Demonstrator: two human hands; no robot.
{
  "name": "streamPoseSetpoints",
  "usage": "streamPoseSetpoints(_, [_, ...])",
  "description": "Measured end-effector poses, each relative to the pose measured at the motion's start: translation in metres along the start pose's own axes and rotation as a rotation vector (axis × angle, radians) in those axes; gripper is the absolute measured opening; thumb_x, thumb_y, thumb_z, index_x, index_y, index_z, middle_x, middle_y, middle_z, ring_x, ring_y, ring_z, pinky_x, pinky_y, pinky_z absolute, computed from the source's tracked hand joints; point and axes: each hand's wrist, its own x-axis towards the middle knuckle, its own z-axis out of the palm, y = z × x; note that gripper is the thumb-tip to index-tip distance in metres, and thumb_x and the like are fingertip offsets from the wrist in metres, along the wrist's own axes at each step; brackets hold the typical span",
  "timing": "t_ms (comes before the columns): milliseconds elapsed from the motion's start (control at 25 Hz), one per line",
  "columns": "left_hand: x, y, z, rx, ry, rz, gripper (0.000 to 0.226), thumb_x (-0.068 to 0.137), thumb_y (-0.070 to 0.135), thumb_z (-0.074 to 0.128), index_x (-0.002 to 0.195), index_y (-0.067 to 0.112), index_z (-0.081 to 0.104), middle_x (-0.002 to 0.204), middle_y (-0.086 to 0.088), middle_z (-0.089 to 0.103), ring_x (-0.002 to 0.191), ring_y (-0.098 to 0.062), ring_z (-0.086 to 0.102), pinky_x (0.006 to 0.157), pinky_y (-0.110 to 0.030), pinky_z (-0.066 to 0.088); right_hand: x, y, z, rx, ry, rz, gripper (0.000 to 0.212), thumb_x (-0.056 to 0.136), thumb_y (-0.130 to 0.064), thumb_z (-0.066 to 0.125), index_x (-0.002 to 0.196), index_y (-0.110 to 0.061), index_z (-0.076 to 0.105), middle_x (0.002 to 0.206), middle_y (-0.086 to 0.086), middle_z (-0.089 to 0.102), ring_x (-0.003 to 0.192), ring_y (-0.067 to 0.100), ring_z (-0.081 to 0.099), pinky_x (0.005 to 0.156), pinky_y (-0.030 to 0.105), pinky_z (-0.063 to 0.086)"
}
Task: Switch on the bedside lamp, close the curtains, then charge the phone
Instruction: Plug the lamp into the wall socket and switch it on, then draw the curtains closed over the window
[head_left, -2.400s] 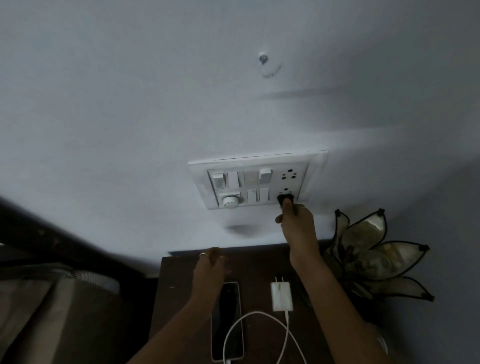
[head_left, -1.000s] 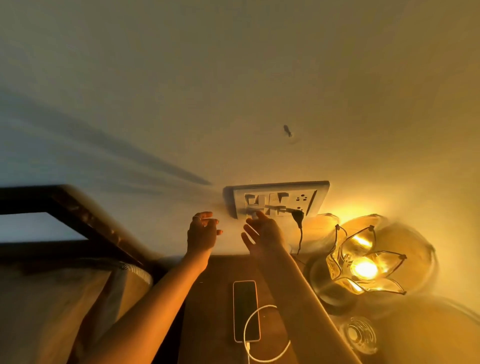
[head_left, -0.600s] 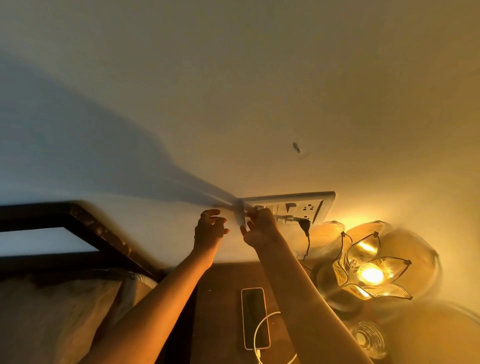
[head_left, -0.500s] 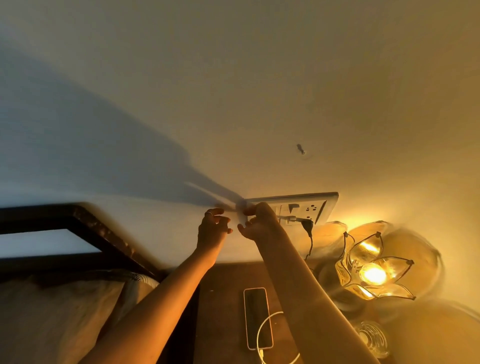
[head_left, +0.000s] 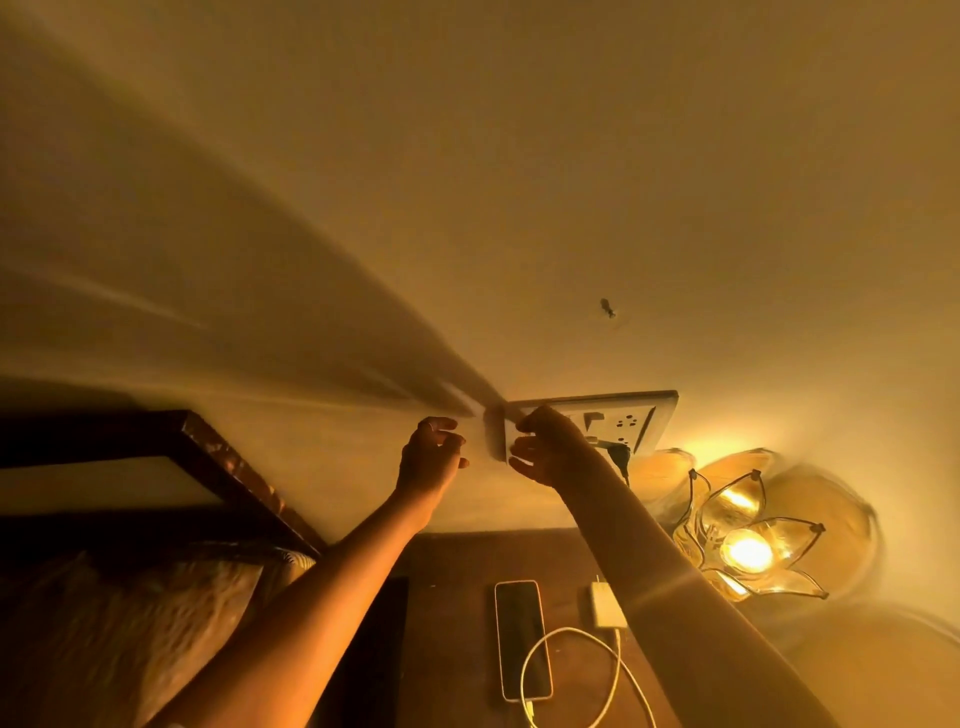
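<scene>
The flower-shaped glass lamp (head_left: 748, 545) glows on the right of the bedside table. A black plug (head_left: 619, 453) sits in the white wall switch panel (head_left: 634, 423). My right hand (head_left: 550, 449) rests on the panel's left part, fingers spread, holding nothing. My left hand (head_left: 432, 454) hovers just left of the panel, fingers loosely curled and empty. The phone (head_left: 522, 639) lies face up on the dark wooden table (head_left: 452, 582) with a white cable (head_left: 576, 670) plugged in. The white charger adapter (head_left: 605, 605) lies beside it, unplugged from the wall.
A dark bed headboard (head_left: 218, 457) and a pillow (head_left: 130, 623) lie at the left. A small hook (head_left: 607, 307) sticks out of the wall above the panel. Curtains are out of view.
The lamp has come on since the earliest frame. In the last second my right hand has moved to the panel's left switches and my left hand has risen beside it.
</scene>
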Motion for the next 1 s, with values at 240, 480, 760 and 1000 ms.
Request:
streamPoseSetpoints(240, [-0.035, 0.004, -0.031, -0.021, 0.109, -0.019, 0.028, 0.093, 0.015, 0.043, 0.119, 0.010, 0.052, 0.115, -0.010, 0.064, 0.080, -0.018, 0.064, 0.056, -0.022, 0.042, -0.031, 0.001, -0.016, -0.307, -0.060, -0.173, 0.029, 0.094, -0.011, 0.046, 0.119, 0.003, 0.051, 0.104, 0.016, 0.053, 0.093, 0.027, 0.052, 0.104, 0.046, 0.040])
streamPoseSetpoints(480, [-0.105, 0.006, -0.070, -0.140, 0.323, -0.042, 0.024, 0.093, 0.017, 0.044, 0.113, 0.014, 0.056, 0.110, -0.004, 0.065, 0.071, -0.009, 0.063, 0.052, -0.019, 0.041, -0.084, 0.002, -0.019, -0.511, -0.180, -0.278, 0.035, 0.093, -0.018, 0.050, 0.122, 0.001, 0.051, 0.105, 0.016, 0.055, 0.093, 0.025, 0.054, 0.092, 0.038, 0.048])
streamPoseSetpoints(760, [-0.247, -0.002, -0.125, -0.265, 0.564, -0.065, 0.028, 0.095, 0.020, 0.043, 0.117, 0.011, 0.058, 0.098, 0.001, 0.060, 0.063, -0.006, 0.056, 0.052, -0.021, 0.037, -0.178, 0.041, 0.010, -0.716, -0.433, -0.398, 0.034, 0.094, -0.014, 0.050, 0.119, 0.008, 0.055, 0.118, 0.030, 0.060, 0.098, 0.034, 0.059, 0.101, 0.046, 0.044])
streamPoseSetpoints(1000, [-0.411, -0.060, -0.227, -0.274, 0.898, -0.161, 0.026, 0.094, 0.023, 0.047, 0.114, 0.011, 0.058, 0.101, 0.000, 0.061, 0.066, -0.006, 0.057, 0.055, -0.019, 0.041, -0.271, 0.135, 0.120, -0.859, -0.782, -0.320, 0.037, 0.097, -0.013, 0.041, 0.127, 0.008, 0.050, 0.107, 0.024, 0.063, 0.074, 0.021, 0.055, 0.086, 0.035, 0.047])
